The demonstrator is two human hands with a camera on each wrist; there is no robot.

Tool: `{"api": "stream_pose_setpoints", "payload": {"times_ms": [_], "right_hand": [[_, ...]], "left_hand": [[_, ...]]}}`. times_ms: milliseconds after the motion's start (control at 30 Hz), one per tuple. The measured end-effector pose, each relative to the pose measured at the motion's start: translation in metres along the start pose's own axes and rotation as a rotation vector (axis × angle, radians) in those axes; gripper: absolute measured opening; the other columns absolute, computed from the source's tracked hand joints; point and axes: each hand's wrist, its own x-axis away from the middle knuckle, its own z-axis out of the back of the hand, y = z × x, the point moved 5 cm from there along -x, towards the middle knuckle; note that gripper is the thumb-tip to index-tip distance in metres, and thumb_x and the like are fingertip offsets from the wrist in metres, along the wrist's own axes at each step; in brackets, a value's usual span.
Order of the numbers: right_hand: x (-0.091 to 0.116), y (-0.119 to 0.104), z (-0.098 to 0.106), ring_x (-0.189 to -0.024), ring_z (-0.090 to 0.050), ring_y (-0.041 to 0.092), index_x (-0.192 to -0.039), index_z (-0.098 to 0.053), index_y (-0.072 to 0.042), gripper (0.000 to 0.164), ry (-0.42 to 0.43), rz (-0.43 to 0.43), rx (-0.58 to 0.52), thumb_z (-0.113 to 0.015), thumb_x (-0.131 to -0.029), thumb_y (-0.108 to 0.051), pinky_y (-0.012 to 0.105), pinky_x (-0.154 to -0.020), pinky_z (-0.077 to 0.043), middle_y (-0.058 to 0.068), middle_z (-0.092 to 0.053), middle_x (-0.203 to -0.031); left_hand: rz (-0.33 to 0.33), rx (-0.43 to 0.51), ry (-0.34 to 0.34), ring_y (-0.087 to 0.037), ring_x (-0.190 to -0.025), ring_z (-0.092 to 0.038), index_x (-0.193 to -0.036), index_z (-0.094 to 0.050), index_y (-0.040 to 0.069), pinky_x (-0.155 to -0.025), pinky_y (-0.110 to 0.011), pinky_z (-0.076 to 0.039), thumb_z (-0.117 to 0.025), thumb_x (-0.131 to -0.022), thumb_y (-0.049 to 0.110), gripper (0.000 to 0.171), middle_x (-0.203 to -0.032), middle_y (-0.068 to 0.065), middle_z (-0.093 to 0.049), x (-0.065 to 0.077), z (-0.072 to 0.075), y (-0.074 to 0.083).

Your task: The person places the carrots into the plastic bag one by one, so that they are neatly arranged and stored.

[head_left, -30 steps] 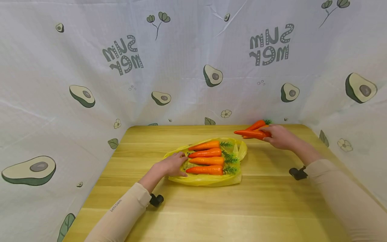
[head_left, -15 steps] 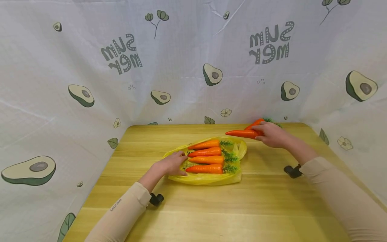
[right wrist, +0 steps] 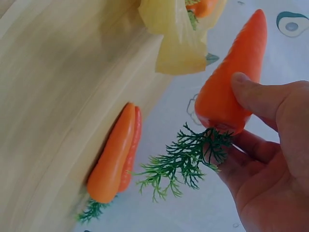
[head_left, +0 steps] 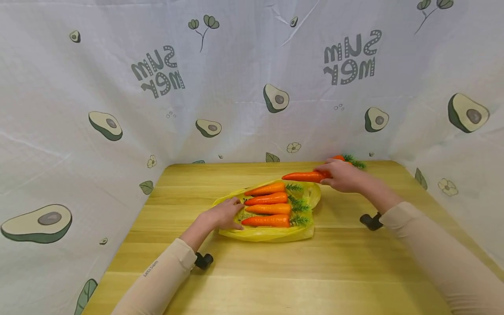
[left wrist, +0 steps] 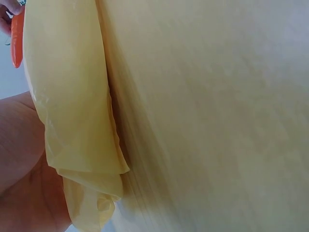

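My right hand (head_left: 341, 176) grips a toy carrot (head_left: 305, 176) by its thick end, tip pointing left, above the table beyond the bag's back rim. In the right wrist view the thumb lies along this carrot (right wrist: 234, 77), with its green leaves (right wrist: 181, 162) hanging below. My left hand (head_left: 224, 214) is at the left end of a yellow plastic bag (head_left: 267, 235), thumb and fingers spread apart at its opening. Several orange carrots (head_left: 269, 209) lie side by side in the bag, leaves to the right. In the left wrist view the bag wall (left wrist: 72, 87) hides the fingers.
Two more carrots (right wrist: 113, 154) lie together on the wooden table (head_left: 267, 280) at the back right, partly behind the right hand in the head view. A white cloth with avocado prints (head_left: 232, 70) hangs around the table's back and sides.
My right hand has moved left with its carrot, away from the carrots at the back right and toward the bag. The left hand and the bag stay in place.
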Motion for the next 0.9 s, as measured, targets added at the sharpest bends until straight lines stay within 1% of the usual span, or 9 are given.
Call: {"api": "stream_pose_setpoints", "payload": {"times_ms": [100,267,367,467,567,667,767,833,900], "right_hand": [[-0.005,-0.006,0.0,-0.077,-0.05,0.02,-0.128,-0.068,-0.003,0.039,0.002,0.016,0.009,-0.074,-0.091,-0.015,0.036,-0.069,-0.044,0.008,-0.061,-0.095],[-0.014,-0.016,-0.001,-0.083,-0.055,0.023,-0.127,-0.069,-0.003,0.038,-0.015,0.04,0.017,-0.074,-0.091,-0.014,0.043,-0.075,-0.049,0.009,-0.066,-0.099],[-0.019,-0.021,-0.003,-0.085,-0.055,0.023,-0.127,-0.069,-0.005,0.037,-0.037,0.039,0.015,-0.075,-0.091,-0.015,0.042,-0.078,-0.05,0.008,-0.066,-0.099],[-0.023,-0.027,-0.004,-0.084,-0.055,0.022,-0.127,-0.069,-0.004,0.038,-0.049,0.051,0.014,-0.075,-0.091,-0.015,0.042,-0.076,-0.05,0.007,-0.066,-0.098],[-0.029,-0.033,-0.005,-0.087,-0.057,0.024,-0.128,-0.068,-0.004,0.039,-0.06,0.059,0.006,-0.075,-0.091,-0.014,0.044,-0.078,-0.052,0.009,-0.067,-0.102],[-0.034,-0.036,-0.009,-0.096,-0.061,0.029,-0.129,-0.068,-0.005,0.04,-0.078,0.064,0.004,-0.075,-0.091,-0.015,0.048,-0.084,-0.054,0.013,-0.068,-0.11],[-0.038,-0.041,-0.013,-0.1,-0.063,0.031,-0.13,-0.067,-0.004,0.04,-0.098,0.079,0.008,-0.075,-0.092,-0.015,0.05,-0.088,-0.054,0.015,-0.067,-0.114],[-0.041,-0.044,-0.016,-0.101,-0.063,0.032,-0.129,-0.067,-0.003,0.04,-0.106,0.088,0.018,-0.075,-0.091,-0.014,0.049,-0.088,-0.055,0.016,-0.067,-0.114],[-0.043,-0.046,-0.017,-0.097,-0.063,0.03,-0.128,-0.068,-0.004,0.04,-0.109,0.092,0.025,-0.076,-0.091,-0.014,0.048,-0.087,-0.055,0.015,-0.067,-0.111]], "left_hand": [[0.004,0.001,0.004,-0.03,-0.141,-0.043,-0.151,-0.046,0.008,-0.115,-0.043,-0.039,-0.072,-0.09,0.05,0.079,-0.154,-0.012,-0.04,-0.002,0.001,-0.001],[0.006,0.002,0.005,-0.029,-0.14,-0.043,-0.152,-0.045,0.009,-0.116,-0.042,-0.039,-0.072,-0.09,0.05,0.079,-0.154,-0.012,-0.04,-0.003,0.002,-0.002],[0.005,0.005,0.003,-0.029,-0.14,-0.043,-0.152,-0.045,0.008,-0.116,-0.042,-0.039,-0.072,-0.09,0.05,0.079,-0.154,-0.012,-0.04,-0.002,0.003,-0.002],[0.002,0.01,0.01,-0.03,-0.139,-0.044,-0.151,-0.046,0.008,-0.115,-0.042,-0.04,-0.073,-0.09,0.049,0.078,-0.153,-0.012,-0.041,-0.001,0.004,-0.002],[0.0,0.014,0.02,-0.03,-0.138,-0.045,-0.15,-0.047,0.008,-0.115,-0.043,-0.04,-0.074,-0.09,0.048,0.078,-0.151,-0.012,-0.042,-0.001,0.004,-0.002],[0.008,0.007,0.011,-0.03,-0.139,-0.044,-0.151,-0.046,0.009,-0.115,-0.043,-0.04,-0.073,-0.09,0.049,0.078,-0.152,-0.012,-0.042,-0.001,0.002,-0.002],[0.012,0.012,0.0,-0.03,-0.139,-0.044,-0.151,-0.046,0.009,-0.115,-0.043,-0.04,-0.073,-0.089,0.05,0.079,-0.152,-0.011,-0.041,-0.001,0.0,-0.002],[0.012,0.008,-0.003,-0.029,-0.139,-0.044,-0.151,-0.046,0.009,-0.115,-0.043,-0.04,-0.073,-0.09,0.05,0.079,-0.152,-0.011,-0.041,-0.001,-0.001,-0.002],[0.01,0.007,0.0,-0.029,-0.139,-0.044,-0.151,-0.046,0.009,-0.115,-0.042,-0.04,-0.073,-0.09,0.05,0.079,-0.152,-0.011,-0.041,-0.001,-0.002,-0.002]]}}
